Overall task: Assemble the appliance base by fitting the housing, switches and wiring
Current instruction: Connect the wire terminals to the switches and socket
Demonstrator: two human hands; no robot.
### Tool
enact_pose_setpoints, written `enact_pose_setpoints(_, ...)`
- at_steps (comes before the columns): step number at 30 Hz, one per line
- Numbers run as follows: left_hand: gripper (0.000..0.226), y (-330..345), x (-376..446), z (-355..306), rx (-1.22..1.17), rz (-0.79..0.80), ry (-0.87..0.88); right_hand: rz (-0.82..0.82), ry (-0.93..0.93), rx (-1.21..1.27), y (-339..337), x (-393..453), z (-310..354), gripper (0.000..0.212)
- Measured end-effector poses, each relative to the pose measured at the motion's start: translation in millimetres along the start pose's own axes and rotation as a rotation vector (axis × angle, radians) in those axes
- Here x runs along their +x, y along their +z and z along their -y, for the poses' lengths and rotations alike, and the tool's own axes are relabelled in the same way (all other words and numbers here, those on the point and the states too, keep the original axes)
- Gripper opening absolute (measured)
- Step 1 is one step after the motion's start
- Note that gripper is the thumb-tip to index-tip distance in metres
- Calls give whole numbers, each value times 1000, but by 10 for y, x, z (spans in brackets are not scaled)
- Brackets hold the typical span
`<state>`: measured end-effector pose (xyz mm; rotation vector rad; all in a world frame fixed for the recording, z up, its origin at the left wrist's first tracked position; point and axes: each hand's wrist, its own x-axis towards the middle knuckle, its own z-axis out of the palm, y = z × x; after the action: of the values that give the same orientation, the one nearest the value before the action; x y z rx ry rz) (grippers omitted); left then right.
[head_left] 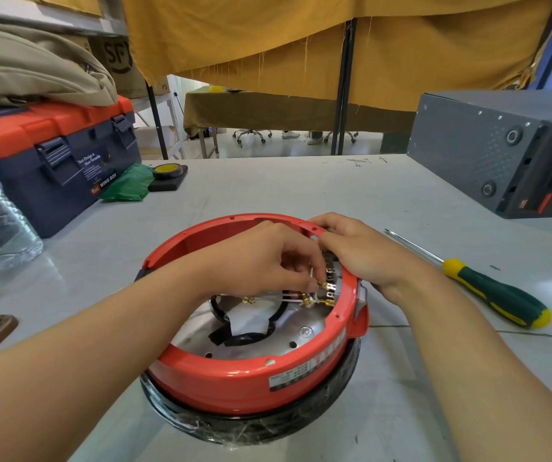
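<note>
Head view: red housing (234, 381) upside down on worktop (301, 195).
Left hand (261, 258): fingers pinch a brass wire terminal (322, 285).
Switch block (331, 278): inside right wall, touching the terminal; left hand nearer.
Right hand (364, 255): curled over the rim, bracing.
Screwdriver (487, 288): untouched, right of housing.

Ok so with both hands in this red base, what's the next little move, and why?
Probably push the brass connector pinched by the left hand onto the switch block, while the right hand steadies the red housing; other connectors hang loose.
</note>
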<state>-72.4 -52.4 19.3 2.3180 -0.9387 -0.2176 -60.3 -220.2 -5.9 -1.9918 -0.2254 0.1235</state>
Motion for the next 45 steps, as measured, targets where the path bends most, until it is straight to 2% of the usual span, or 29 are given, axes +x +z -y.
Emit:
enact_pose_setpoints(12,25,-35,-13,-36,-99,24,-51,4,0,3,2,11,-9,24)
enact_pose_setpoints(17,23,-47,-7,-16,-121,45,-65,8,-1,3,-2,12,-10,24)
enact_pose_setpoints(20,9,-35,6,-11,-118,45,-65,6,-6,1,-4,12,-16,25)
enact_pose_setpoints(28,4,4,10,-14,-72,-20,7,8,-7,7,-2,27,-28,24)
enact_pose_setpoints(45,12,18,5,-81,95,-55,16,13,-15,20,-3,46,-54,19)
